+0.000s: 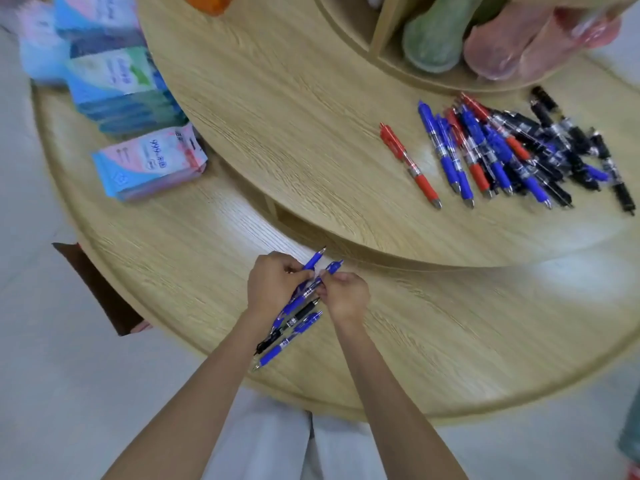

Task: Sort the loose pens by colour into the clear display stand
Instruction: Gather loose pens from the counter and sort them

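Observation:
My left hand grips a small bunch of pens, mostly blue with one black, over the lower wooden shelf. Their ends stick out above and below the fist. My right hand pinches the upper part of one blue pen in that bunch. A pile of loose blue, red and black pens lies on the upper wooden tier at the right. One red pen lies apart to the left of the pile. No clear display stand is in view.
Stacked packets of wipes and one single packet sit at the left. A third tier at the top right holds green and pink bottles. A dark brown object juts out beside the shelf's left edge.

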